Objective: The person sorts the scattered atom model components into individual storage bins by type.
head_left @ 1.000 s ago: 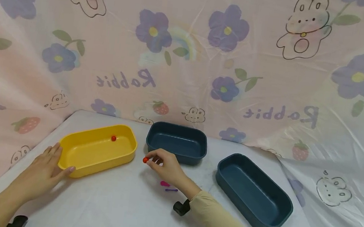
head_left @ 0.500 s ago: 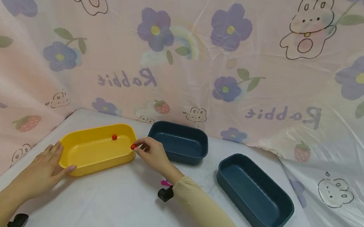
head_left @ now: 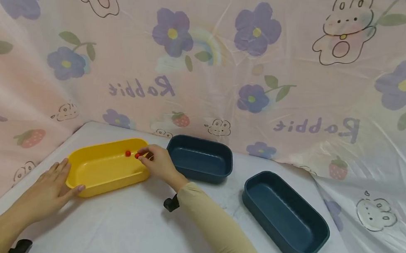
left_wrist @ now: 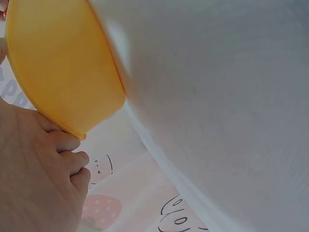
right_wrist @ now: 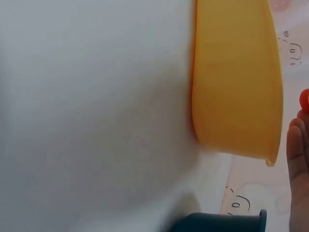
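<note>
My right hand pinches a small red ball between thumb and fingertips, over the right end of the yellow tray. A second red ball lies inside that tray, just left of the held one. In the right wrist view, the red ball shows at the right edge, above the tray rim. My left hand rests against the tray's left end, its fingers along the outer wall and its thumb at the near side. The left wrist view shows the fingers right at the rim.
A dark blue tray stands at the back, right of the yellow one. Another dark blue tray sits angled at the right. White cloth covers the table, and a printed curtain hangs behind and at both sides.
The right hand has carried the red ball left and up, from the table in front of the back tray to over the yellow tray. Small pink and purple pieces are now hidden by the arm.
</note>
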`<state>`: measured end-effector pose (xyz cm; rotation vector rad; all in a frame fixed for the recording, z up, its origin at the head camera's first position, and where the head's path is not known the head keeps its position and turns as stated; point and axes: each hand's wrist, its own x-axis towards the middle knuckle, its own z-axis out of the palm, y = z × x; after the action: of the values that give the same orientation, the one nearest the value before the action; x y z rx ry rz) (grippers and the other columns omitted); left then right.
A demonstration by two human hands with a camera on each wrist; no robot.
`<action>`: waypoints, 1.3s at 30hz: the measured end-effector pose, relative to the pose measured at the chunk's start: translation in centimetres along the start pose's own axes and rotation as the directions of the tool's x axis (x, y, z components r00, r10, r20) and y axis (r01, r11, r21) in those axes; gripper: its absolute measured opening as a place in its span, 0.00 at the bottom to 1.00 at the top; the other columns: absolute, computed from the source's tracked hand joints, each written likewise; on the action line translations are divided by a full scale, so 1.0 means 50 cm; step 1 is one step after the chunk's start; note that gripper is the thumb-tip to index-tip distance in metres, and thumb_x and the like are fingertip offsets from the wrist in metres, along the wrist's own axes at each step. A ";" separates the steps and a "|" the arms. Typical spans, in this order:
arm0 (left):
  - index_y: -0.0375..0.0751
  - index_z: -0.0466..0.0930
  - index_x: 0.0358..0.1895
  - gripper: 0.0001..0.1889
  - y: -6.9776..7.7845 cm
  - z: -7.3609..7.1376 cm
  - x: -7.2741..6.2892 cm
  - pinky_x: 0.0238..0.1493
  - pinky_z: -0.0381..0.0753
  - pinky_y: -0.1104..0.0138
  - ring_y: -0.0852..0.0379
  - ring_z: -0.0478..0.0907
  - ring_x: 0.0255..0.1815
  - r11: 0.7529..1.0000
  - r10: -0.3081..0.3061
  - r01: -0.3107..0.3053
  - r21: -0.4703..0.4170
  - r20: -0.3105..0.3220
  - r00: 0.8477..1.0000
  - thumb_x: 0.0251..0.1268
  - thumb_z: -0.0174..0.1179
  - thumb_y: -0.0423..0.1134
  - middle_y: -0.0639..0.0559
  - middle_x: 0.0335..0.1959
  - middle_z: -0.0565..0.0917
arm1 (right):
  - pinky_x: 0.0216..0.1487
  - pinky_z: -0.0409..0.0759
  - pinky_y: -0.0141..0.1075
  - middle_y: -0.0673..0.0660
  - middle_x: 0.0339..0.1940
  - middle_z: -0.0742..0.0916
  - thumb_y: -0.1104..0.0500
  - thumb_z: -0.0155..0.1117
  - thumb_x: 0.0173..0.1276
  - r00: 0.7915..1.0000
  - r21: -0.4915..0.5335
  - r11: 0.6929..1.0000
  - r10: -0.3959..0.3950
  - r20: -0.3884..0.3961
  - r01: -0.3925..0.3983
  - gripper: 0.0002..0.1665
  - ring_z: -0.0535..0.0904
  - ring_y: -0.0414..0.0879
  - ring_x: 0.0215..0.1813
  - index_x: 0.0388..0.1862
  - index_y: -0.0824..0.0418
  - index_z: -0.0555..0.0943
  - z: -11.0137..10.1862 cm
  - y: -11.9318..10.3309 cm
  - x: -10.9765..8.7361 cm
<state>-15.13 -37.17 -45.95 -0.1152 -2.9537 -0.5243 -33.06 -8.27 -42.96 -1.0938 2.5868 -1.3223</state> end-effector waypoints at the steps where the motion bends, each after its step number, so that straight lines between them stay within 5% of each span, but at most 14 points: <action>1: 0.16 0.40 0.79 0.51 0.000 0.000 0.000 0.79 0.30 0.35 0.19 0.37 0.80 1.000 -0.001 0.002 -0.001 0.002 1.000 0.81 0.49 0.61 0.21 0.81 0.38 | 0.43 0.80 0.21 0.49 0.46 0.87 0.60 0.68 0.76 1.000 -0.011 1.000 0.006 0.006 -0.006 0.12 0.79 0.37 0.42 0.55 0.59 0.85 0.002 0.000 0.005; 23: 0.17 0.40 0.79 0.51 0.002 0.003 0.000 0.79 0.32 0.34 0.20 0.38 0.80 1.000 -0.018 0.018 0.010 0.000 1.000 0.80 0.50 0.62 0.22 0.81 0.38 | 0.42 0.77 0.21 0.48 0.47 0.87 0.58 0.66 0.77 0.994 -0.120 0.988 0.102 0.036 -0.096 0.11 0.77 0.39 0.42 0.55 0.57 0.86 0.027 0.001 0.071; 39: 0.16 0.40 0.79 0.51 -0.001 0.002 0.002 0.79 0.33 0.33 0.19 0.36 0.80 1.000 -0.017 0.017 0.007 0.009 1.000 0.80 0.49 0.61 0.22 0.81 0.38 | 0.41 0.79 0.21 0.48 0.46 0.86 0.58 0.67 0.76 0.992 -0.086 0.989 0.126 0.030 -0.123 0.13 0.78 0.38 0.42 0.57 0.59 0.85 0.029 -0.001 0.067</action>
<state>-15.26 -37.16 -46.03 -0.0922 -2.9676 -0.5174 -35.05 -11.32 -42.94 -0.9397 2.6584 -1.1677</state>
